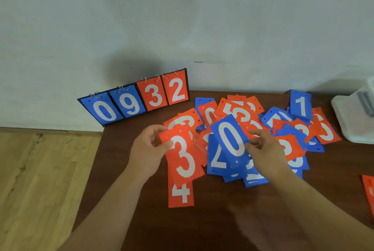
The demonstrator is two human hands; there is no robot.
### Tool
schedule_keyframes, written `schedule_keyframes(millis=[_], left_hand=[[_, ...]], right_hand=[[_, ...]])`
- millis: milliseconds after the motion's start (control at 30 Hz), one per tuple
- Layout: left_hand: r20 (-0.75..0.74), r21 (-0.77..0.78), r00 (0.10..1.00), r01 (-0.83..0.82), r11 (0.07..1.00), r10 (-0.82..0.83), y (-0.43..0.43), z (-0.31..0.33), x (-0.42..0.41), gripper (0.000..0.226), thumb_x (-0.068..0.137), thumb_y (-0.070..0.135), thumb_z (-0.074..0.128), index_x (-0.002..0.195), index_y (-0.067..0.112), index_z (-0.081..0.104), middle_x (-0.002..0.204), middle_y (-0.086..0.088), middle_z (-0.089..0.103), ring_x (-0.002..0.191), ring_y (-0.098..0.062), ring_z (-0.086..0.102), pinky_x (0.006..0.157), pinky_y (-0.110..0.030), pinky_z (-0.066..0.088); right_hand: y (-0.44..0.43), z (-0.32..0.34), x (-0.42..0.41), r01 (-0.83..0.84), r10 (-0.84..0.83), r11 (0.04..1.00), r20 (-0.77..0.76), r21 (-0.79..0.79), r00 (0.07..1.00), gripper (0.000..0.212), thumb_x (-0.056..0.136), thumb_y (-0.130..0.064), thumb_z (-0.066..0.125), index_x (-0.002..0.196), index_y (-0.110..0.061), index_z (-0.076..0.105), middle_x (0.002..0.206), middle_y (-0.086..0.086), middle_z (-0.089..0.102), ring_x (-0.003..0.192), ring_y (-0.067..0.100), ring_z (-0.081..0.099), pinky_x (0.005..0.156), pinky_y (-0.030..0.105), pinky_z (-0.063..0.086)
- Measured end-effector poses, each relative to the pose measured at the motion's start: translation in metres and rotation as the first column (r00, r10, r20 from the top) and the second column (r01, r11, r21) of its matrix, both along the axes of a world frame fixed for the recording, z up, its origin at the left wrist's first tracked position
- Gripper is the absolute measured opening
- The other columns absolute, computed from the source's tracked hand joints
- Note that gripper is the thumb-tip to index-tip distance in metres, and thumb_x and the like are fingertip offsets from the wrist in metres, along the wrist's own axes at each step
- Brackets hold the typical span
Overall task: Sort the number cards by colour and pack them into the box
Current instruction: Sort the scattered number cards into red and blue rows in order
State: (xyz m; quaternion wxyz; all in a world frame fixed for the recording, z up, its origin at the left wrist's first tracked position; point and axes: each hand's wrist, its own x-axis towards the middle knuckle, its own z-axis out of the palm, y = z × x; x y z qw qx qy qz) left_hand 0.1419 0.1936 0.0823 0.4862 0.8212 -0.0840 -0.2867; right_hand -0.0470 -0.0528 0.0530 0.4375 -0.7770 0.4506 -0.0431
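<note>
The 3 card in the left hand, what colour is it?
The 3 card is orange-red with a white number; the head view shows it.

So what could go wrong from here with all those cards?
The pile mixes red and blue cards lying over each other, so a wrong colour might ride along unnoticed. The left hand holds a red 3 card, the right hand a blue 0 card; either might slip. The scoreboard stands at the table corner; a nudge might topple it.
</note>
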Motion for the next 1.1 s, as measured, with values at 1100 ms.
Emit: schedule_keyframes(millis=[1100], left_hand=[[0.433,-0.432,0.901,0.182,0.883,0.026,-0.075,0.203,-0.198,0.018,0.096,0.012,0.064,0.097,0.027,0.074,0.073,0.028,0.07,0.071,0.005,0.067,0.067,-0.01,0.047]], right_hand=[[-0.024,0.226,-0.127,-0.412,0.567,0.803,0.339,-0.431,0.751,0.022,0.084,-0.02,0.075,0.093,-0.036,0.064,0.073,0.002,0.063,0.063,0.018,0.054,0.067,0.041,0.052]])
